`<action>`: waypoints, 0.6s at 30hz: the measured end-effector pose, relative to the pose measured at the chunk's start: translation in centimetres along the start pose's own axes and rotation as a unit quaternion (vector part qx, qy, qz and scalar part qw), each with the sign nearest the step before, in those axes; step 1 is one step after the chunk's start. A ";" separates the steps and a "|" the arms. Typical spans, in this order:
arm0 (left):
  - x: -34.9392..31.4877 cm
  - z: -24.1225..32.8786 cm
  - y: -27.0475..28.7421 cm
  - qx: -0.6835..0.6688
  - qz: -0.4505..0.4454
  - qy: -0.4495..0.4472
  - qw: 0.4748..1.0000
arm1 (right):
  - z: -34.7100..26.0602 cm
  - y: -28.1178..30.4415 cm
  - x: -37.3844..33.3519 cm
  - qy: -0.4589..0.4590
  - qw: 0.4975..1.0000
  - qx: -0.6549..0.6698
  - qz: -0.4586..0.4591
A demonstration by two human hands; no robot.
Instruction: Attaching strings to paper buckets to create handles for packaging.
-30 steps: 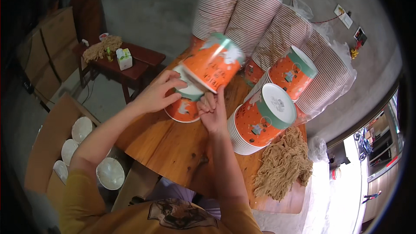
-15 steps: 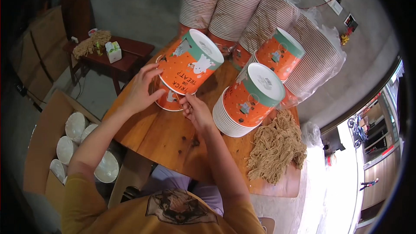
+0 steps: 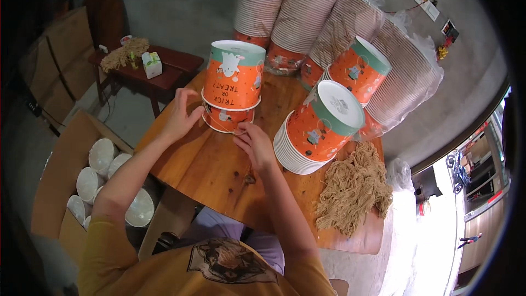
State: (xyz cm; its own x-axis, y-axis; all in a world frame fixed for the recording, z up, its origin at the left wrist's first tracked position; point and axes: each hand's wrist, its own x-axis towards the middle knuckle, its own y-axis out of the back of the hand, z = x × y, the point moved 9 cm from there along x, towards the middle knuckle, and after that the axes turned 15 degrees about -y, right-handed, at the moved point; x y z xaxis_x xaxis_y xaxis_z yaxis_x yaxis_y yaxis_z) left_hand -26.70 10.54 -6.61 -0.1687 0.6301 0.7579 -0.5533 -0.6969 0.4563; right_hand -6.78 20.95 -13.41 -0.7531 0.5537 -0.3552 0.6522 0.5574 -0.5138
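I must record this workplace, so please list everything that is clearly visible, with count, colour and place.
Wooden table: one, brown, centre
Bench: one, dark red, left rear
Upper inverted paper bucket: one, orange-green, on table
Lower inverted bucket: one, orange, directly beneath
Shorter bucket stacks: two, orange-green, table's right side
Tall bucket stacks: four, mostly whitish, table's back
Cord bundles: two, tan, table's right corner and bench
Tissue box: one, white-green, on bench
Open cardboard box: one, brown, lower left
Round containers: several overlapping, white, inside box
Left hand: one, bare, left of buckets
Right hand: one, bare, beside lower bucket
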 end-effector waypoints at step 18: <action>2.3 2.6 -3.5 0.069 -0.038 -0.155 0.985 | -19.9 0.9 -24.8 0.487 0.535 -0.550 0.417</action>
State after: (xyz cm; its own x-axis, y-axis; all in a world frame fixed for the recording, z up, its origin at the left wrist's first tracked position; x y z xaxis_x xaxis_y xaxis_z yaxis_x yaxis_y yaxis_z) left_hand -23.07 13.55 -5.28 0.1374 0.5621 0.8156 -0.4355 -0.7053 0.5594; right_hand 14.18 20.04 10.49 -0.1080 0.6557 0.7473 0.7860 -0.4040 0.4681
